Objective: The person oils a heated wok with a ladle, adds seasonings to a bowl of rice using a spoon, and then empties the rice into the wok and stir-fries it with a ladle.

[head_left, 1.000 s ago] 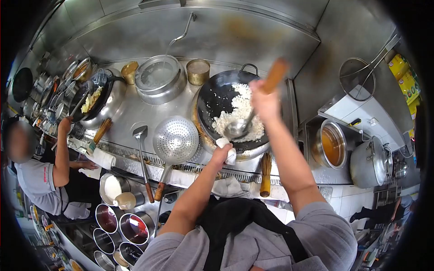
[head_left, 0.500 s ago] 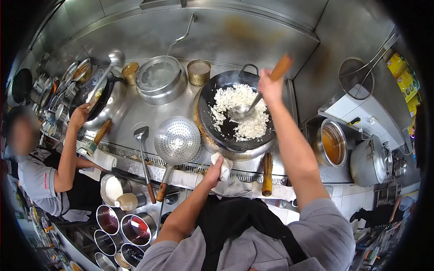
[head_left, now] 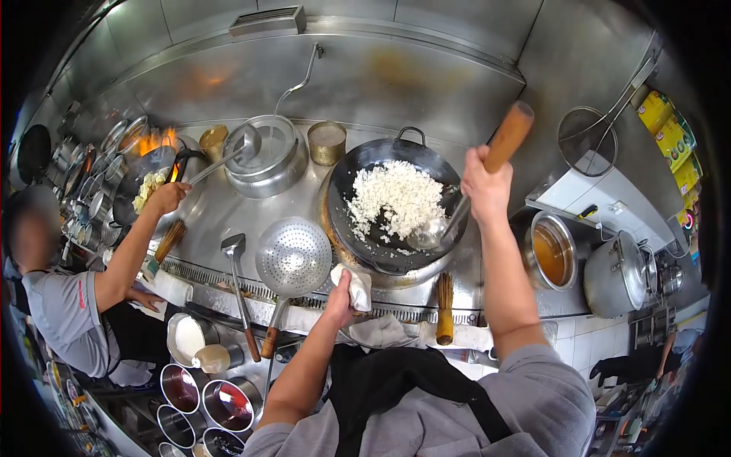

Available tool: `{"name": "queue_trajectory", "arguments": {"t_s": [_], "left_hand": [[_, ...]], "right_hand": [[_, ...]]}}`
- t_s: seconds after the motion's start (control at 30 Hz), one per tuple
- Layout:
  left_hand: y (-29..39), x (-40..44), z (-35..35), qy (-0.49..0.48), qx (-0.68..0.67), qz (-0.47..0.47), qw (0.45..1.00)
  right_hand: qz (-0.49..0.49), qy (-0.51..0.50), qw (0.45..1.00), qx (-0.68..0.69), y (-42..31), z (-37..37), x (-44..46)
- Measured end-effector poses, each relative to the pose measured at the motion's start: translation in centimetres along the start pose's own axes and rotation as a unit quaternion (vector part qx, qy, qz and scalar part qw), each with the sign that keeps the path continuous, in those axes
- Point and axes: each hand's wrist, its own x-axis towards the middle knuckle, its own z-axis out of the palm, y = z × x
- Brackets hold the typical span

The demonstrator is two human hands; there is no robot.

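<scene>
My right hand (head_left: 488,186) is closed round a ladle (head_left: 509,139) near its wooden handle. The ladle's metal bowl rests at the right side of the black wok (head_left: 354,161), against a heap of white rice (head_left: 396,190). In my left hand (head_left: 339,302) is a folded white cloth (head_left: 356,290), held in front of the wok's near rim and apart from it. A perforated skimmer (head_left: 294,255) lies to the left of the wok, with a spatula (head_left: 234,247) beside it. Right of the cloth stands a bamboo brush (head_left: 445,308).
A co-worker (head_left: 68,305) at the left holds another ladle (head_left: 247,145) by a wok (head_left: 126,199) with flames behind it. A lidded steel pot (head_left: 263,179) and a brass-coloured can (head_left: 327,143) stand behind. Orange liquid fills a pot (head_left: 554,255) at the right.
My right hand has drawn the ladle down and right across the wok. The cloth in my left hand has shifted left. The co-worker's ladle has swung right, and flames have appeared.
</scene>
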Motion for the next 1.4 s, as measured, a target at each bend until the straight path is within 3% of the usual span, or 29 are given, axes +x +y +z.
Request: {"name": "queue_trajectory", "arguments": {"t_s": [0.07, 0.13, 0.2, 0.27, 0.33, 0.4, 0.43, 0.5, 0.53, 0.6, 0.67, 0.73, 0.8, 0.83, 0.87, 0.9, 0.93, 1.0, 1.07, 1.1, 1.17, 1.2, 1.27, 1.3, 1.37, 1.4], "left_hand": [[-0.3, 1.7, 0.5, -0.007, 0.016, 0.009, 1.0], [-0.7, 2.9, 2.4, -0.022, 0.026, -0.018, 0.999], [-1.8, 4.6, 3.6, -0.02, 0.064, -0.023, 0.997], [-2.8, 6.1, 4.7, -0.028, 0.051, 0.0, 0.998], [-2.3, 5.5, 6.0, 0.026, 0.065, -0.019, 0.997], [-1.9, 6.1, 6.6, 0.05, 0.062, -0.033, 0.996], [-2.5, 6.7, 6.6, 0.065, 0.09, 0.017, 0.994], [-3.0, 7.0, 6.6, 0.07, 0.128, 0.108, 0.983], [-3.4, 6.6, 6.5, 0.073, 0.129, 0.104, 0.984], [-2.0, 6.0, 7.0, 0.088, 0.187, 0.077, 0.975], [-2.8, 7.0, 6.8, 0.104, 0.182, 0.161, 0.964], [-2.8, 6.6, 7.1, 0.113, 0.187, 0.168, 0.961], [-2.9, 7.0, 6.0, 0.097, 0.236, 0.173, 0.951], [-2.8, 7.5, 5.5, 0.079, 0.284, 0.18, 0.938], [-2.6, 8.0, 5.1, 0.082, 0.285, 0.189, 0.936], [-2.5, 8.5, 4.6, 0.078, 0.259, 0.179, 0.946], [-3.3, 8.2, 3.9, 0.072, 0.237, 0.156, 0.956], [-1.2, 6.1, 5.7, 0.038, 0.177, 0.126, 0.975], [0.1, 4.1, 6.9, 0.026, 0.035, 0.015, 0.999], [0.2, 4.2, 7.1, 0.016, -0.002, -0.008, 1.0], [-1.0, 6.6, 6.0, 0.01, 0.009, -0.015, 1.0], [-1.2, 7.6, 5.9, 0.003, 0.023, -0.015, 1.0], [-0.9, 7.1, 5.9, 0.042, 0.043, -0.026, 0.998], [-0.8, 6.9, 5.7, 0.032, 0.073, -0.039, 0.996], [0.3, 7.6, 5.7, 0.022, 0.097, -0.044, 0.994], [0.3, 7.9, 5.5, 0.004, 0.089, -0.064, 0.994]], "right_hand": [[-0.019, 0.102, 0.992, -0.073, 7.8, 0.1, 0.5], [0.023, -0.061, 0.993, 0.098, 13.9, -0.4, 1.6], [0.026, -0.069, 0.997, 0.031, 11.2, -0.5, 4.6], [-0.012, 0.074, 0.994, 0.076, 6.5, -1.7, 6.8], [-0.054, 0.06, 0.988, 0.13, 4.5, -5.3, 7.3], [-0.047, 0.209, 0.97, 0.115, 7.1, -4.3, 5.4], [-0.031, 0.208, 0.968, 0.135, 13.0, -3.6, 5.3], [0.02, 0.094, 0.972, 0.215, 14.1, -2.6, 6.5], [0.06, 0.044, 0.966, 0.246, 14.0, -2.6, 7.9], [0.044, 0.057, 0.981, 0.182, 6.0, -1.2, 8.8], [-0.046, 0.003, 0.978, 0.205, 2.3, -1.7, 7.6], [-0.132, -0.018, 0.961, 0.241, 4.3, -1.1, 5.0], [-0.103, 0.064, 0.973, 0.195, 12.5, 1.6, 3.3], [-0.106, 0.062, 0.973, 0.197, 12.9, 1.3, 4.2], [-0.017, 0.013, 0.983, 0.184, 12.8, 1.0, 6.3], [0.072, -0.038, 0.982, 0.168, 12.4, 1.3, 8.6], [0.064, 0.005, 0.987, 0.147, 9.4, 1.3, 10.0], [0.015, 0.01, 0.99, 0.139, 3.7, -0.6, 11.3], [-0.086, 0.018, 0.978, 0.19, 4.0, -2.9, 11.1], [-0.08, 0.016, 0.979, 0.189, 6.7, -2.2, 10.5], [-0.098, 0.203, 0.963, 0.147, 14.0, -0.8, 10.3], [-0.014, 0.103, 0.98, 0.168, 14.4, -1.5, 10.9], [0.089, 0.101, 0.98, 0.149, 10.7, -1.3, 13.7], [0.094, 0.107, 0.978, 0.15, 9.3, -1.7, 13.2], [-0.018, 0.056, 0.973, 0.225, 7.0, -1.6, 13.8], [-0.016, 0.05, 0.973, 0.223, 8.0, -1.1, 13.7]]}}
